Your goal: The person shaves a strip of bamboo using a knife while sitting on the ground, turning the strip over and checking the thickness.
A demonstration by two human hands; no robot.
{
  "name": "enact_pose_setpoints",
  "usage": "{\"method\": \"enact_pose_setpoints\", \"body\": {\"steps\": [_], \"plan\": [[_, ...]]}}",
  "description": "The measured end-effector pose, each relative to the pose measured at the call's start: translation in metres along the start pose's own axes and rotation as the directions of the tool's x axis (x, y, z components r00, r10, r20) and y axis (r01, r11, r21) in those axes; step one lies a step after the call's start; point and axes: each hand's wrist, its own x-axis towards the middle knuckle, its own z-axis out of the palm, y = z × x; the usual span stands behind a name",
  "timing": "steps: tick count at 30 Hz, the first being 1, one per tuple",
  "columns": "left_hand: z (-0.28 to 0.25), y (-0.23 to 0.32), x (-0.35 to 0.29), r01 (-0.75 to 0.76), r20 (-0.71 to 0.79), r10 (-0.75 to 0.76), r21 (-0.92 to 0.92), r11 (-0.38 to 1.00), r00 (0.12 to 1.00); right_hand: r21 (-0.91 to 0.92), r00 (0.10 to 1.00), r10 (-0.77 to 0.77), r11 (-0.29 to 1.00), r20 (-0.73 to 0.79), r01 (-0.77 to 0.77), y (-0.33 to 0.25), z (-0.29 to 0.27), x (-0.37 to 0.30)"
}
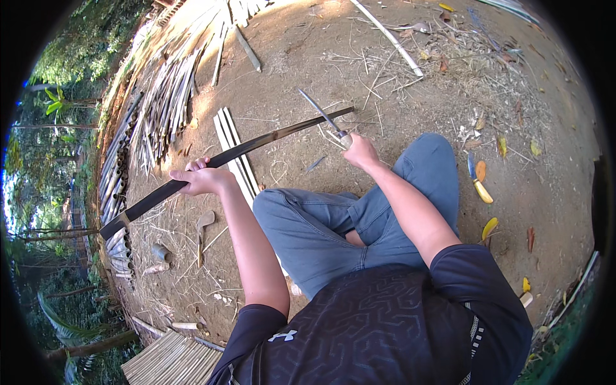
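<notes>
My left hand is closed around a long, dark split-bamboo slat, which slants from the lower left up to the right in front of my knees. In my right hand is a knife, gripped by its pale handle. Its long narrow blade points away to the upper left and crosses the slat near the far end. Whether the blade touches the slat I cannot tell. Several pale strips lie on the ground, partly hidden under the slat.
Bundles of split bamboo lie at the far left. A yellow-handled knife is on the dirt to my right. A short-handled bladed tool rests left of my legs, near a bamboo piece. A pale pole lies ahead among shavings.
</notes>
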Motion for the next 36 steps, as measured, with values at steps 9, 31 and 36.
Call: {"method": "enact_pose_setpoints", "body": {"steps": [9, 31, 36], "plan": [[0.006, 0.004, -0.008, 0.038, -0.018, -0.039, -0.019, 0.999, 0.999, -0.031, 0.962, 0.248, 0.967, -0.111, -0.253, 0.048, 0.012, 0.040], [-0.018, 0.010, 0.005, 0.079, 0.106, -0.072, -0.060, 0.995, 0.992, -0.117, 0.959, -0.221, 0.963, 0.180, 0.244, -0.066, -0.048, -0.060], [-0.015, 0.002, 0.003, 0.103, 0.175, -0.086, -0.086, 0.991, 0.981, -0.181, 0.984, -0.076, 0.978, 0.159, 0.105, -0.065, -0.057, -0.046]]}}
